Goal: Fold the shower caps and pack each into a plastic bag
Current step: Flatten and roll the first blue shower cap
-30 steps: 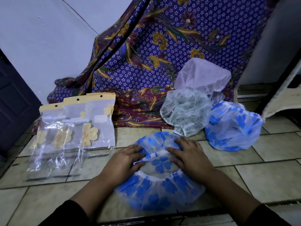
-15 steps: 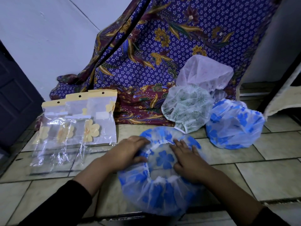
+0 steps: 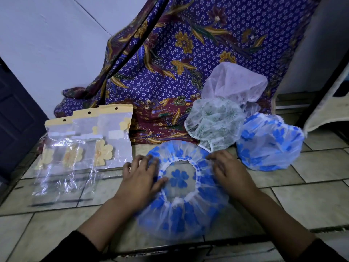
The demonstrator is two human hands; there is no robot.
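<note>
A blue-flowered shower cap (image 3: 181,210) lies on the tiled floor (image 3: 311,197) with its elastic opening facing up. The left hand (image 3: 140,178) presses its left side and the right hand (image 3: 229,171) its right side. Each grip is released, with the fingers spread flat on the plastic. Three plastic bags (image 3: 85,148) lie overlapped to the left. Three more caps (image 3: 268,142) are piled behind to the right, against a batik cloth (image 3: 170,63).

Your left hand (image 3: 139,178) and right hand (image 3: 229,173) press flat on the blue-flowered cap (image 3: 181,210), opening upward, on the tiled floor (image 3: 311,195). Left of that cap: three overlapped clear bags (image 3: 85,148). Behind it, rightward: green-print cap (image 3: 215,121), white cap (image 3: 236,82), second blue cap (image 3: 268,142).
</note>
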